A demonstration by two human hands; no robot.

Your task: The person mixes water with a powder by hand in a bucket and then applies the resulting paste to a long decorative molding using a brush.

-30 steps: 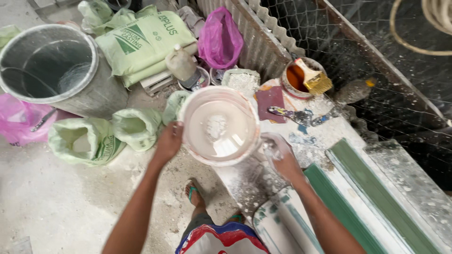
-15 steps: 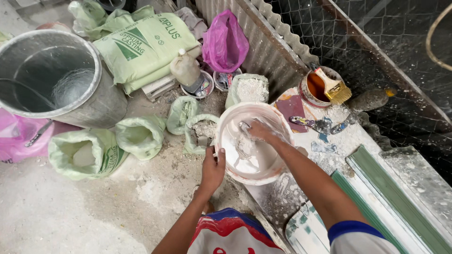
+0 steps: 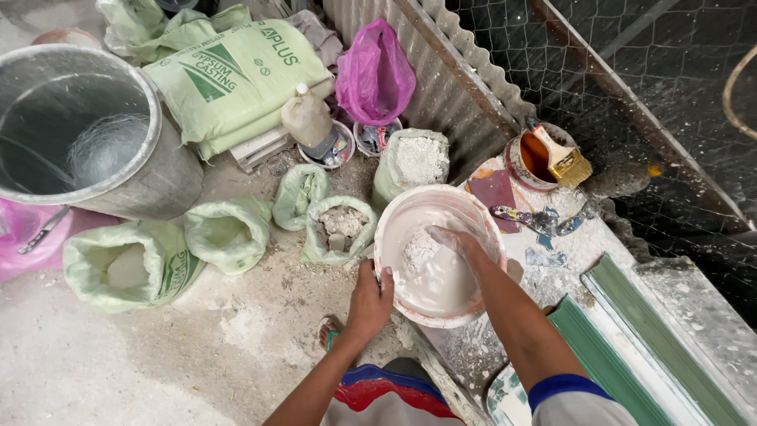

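Dusty concrete floor (image 3: 158, 371), corrugated metal sheet (image 3: 441, 71) and wire mesh (image 3: 631, 71) behind; white powder is lying over nearly everything.

Step in hand, as I judge it: hand-mixing a white paste. The round white plastic bowl (image 3: 394, 213) is sitting at the edge of a spattered low surface (image 3: 568, 252), just beside an open sack.

- Left hand (image 3: 369, 300): fingers are curling over the near rim of the bowl, gripping it and steadying it.
- Right hand (image 3: 457, 243): reaching down inside the bowl, fingers loosely spread and coated white, resting against a crumbly lump of powder (image 3: 420, 251). Holding nothing solid; whether they are closing on the lump, I cannot tell.

Materials: paste in the bowl is looking wet, smooth and glossy around the dry, clumped lump, so mixing is seeming only part done. Next move is probably calling for breaking that lump into the wet paste while the rim grip is keeping the bowl from sliding.

Around it: green woven sacks (image 3: 236, 79) stacked flat; smaller sacks rolled open, one (image 3: 418, 158) showing coarse white powder; a large grey metal drum (image 3: 87, 134), its inside scuffed and shiny; a pink plastic bag (image 3: 374, 75); a tin of orange liquid (image 3: 535, 158) with a flat bristle brush (image 3: 561, 160) lying across it; long green moulded strips (image 3: 631, 331) on the right.
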